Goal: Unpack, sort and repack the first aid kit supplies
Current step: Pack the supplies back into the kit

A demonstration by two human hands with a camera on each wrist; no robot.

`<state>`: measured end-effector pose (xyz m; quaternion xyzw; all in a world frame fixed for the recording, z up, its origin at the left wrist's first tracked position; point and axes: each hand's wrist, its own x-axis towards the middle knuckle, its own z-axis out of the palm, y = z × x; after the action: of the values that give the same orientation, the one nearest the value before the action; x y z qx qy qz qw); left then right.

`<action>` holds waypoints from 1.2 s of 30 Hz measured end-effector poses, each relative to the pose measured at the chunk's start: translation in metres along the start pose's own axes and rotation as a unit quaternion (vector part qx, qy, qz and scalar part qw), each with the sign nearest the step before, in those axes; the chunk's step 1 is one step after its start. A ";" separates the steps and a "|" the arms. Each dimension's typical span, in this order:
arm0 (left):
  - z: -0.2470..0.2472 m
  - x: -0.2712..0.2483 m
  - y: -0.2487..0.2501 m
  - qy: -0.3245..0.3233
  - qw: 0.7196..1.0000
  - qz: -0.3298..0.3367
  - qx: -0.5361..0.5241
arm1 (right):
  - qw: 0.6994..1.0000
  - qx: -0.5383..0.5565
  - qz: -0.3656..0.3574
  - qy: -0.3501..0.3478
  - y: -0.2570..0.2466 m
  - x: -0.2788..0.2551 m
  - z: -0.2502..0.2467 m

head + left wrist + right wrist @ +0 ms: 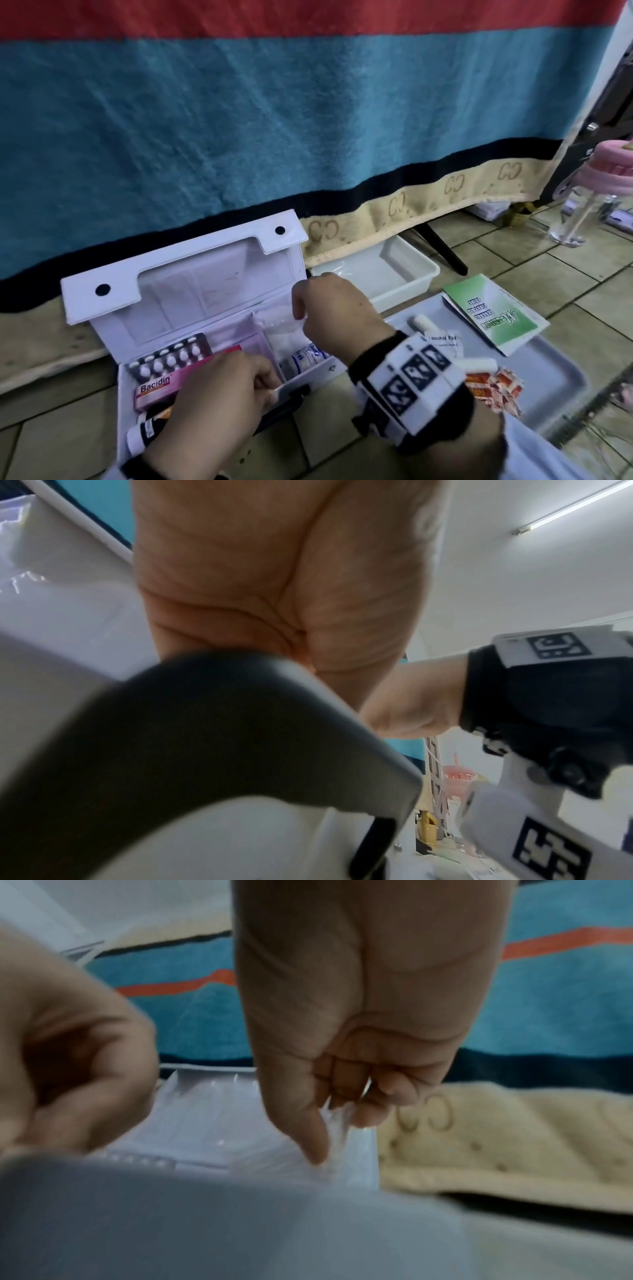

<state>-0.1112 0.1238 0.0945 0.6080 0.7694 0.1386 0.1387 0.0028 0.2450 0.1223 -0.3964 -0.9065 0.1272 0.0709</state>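
Unpacking step: right hand pinches clear crinkly plastic bag in white plastic kit box right compartment; left hand fingers curled on front rim. Next: lift clear.

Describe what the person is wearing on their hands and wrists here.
Both hands are bare, no gloves. The right wrist carries a black strap holding a blocky white camera mount printed with square black-and-white markers. The left wrist shows only a dark band at the frame edge. A pale sleeve covers the right forearm.
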 end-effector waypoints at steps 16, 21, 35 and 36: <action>-0.001 0.000 0.000 -0.009 1.000 -0.014 -0.001 | 0.970 -0.009 0.239 0.034 0.114 -0.045 -0.024; -0.002 0.000 0.003 -0.010 1.000 -0.026 0.000 | 0.937 -0.092 0.317 -0.115 0.165 -0.055 -0.010; -0.004 -0.001 0.005 0.000 1.000 -0.018 0.006 | 0.946 -0.105 0.274 -0.136 0.170 -0.033 -0.007; -0.004 -0.001 0.005 -0.001 1.000 -0.017 0.004 | 0.947 -0.107 0.268 -0.139 0.169 -0.030 -0.003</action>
<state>-0.1079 0.1235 0.1005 0.5959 0.7797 0.1326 0.1390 0.1425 0.3338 0.0762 -0.6086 -0.7758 0.0978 -0.1349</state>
